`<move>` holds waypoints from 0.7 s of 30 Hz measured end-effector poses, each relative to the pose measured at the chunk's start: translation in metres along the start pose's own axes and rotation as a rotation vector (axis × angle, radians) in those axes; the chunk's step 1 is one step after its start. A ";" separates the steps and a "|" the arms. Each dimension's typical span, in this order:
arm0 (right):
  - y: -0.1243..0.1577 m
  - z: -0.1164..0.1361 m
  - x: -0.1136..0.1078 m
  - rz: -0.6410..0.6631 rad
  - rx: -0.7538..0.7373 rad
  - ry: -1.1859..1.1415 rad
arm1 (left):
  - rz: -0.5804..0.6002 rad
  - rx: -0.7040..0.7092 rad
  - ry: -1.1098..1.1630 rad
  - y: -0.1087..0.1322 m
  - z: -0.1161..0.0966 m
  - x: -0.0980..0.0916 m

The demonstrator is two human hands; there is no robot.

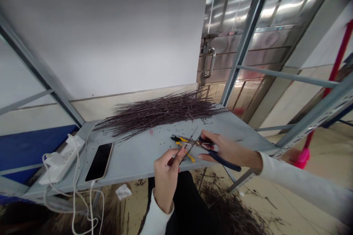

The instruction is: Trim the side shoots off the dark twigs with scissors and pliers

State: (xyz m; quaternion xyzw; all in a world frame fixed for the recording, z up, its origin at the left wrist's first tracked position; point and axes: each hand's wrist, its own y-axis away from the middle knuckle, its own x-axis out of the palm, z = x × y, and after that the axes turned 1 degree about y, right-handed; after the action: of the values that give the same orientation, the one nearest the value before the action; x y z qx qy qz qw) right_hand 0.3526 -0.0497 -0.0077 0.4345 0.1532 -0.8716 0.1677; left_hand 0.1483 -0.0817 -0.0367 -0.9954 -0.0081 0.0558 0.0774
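Glossy steel door (pixel 242 44); matt metal shelf (pixel 138 161); rough dark twigs (pixel 162 112).

Metal shelf (pixel 138 163) in front of the person, wall behind it. Pile of thin twigs (pixel 162 112) along the shelf's back edge, against the wall. Steel door (pixel 242 47) behind the shelf, right of the pile. Phone (pixel 99 161) on the shelf, left of the hands; power strip (pixel 62 159) further left at the shelf's edge, cable (pixel 91 205) hanging from there over the front edge. Left hand (pixel 165 180) holds a twig (pixel 183 156) over the shelf; right hand (pixel 226 150), to its right, holds side cutters (pixel 190 142) crossing the twig. Second twig heap (pixel 231 209) on the floor below; crumpled tissue (pixel 123 191) on the floor, further left.
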 end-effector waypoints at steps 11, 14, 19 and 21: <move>-0.003 -0.008 0.007 -0.060 -0.100 0.000 | 0.049 -0.040 0.160 -0.004 0.003 -0.005; -0.001 -0.007 0.008 -0.052 -0.083 0.007 | 0.014 -0.019 0.165 -0.001 0.001 -0.005; 0.000 -0.005 0.006 -0.004 -0.047 0.000 | 0.033 -0.008 0.165 0.002 0.000 -0.005; 0.000 -0.004 0.005 0.018 -0.058 0.017 | 0.063 -0.009 0.160 0.000 0.001 -0.005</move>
State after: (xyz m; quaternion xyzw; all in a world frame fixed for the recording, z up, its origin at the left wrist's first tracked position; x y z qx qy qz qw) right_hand 0.3521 -0.0488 -0.0139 0.4380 0.1756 -0.8616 0.1870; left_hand 0.1435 -0.0822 -0.0367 -0.9968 0.0293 -0.0217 0.0717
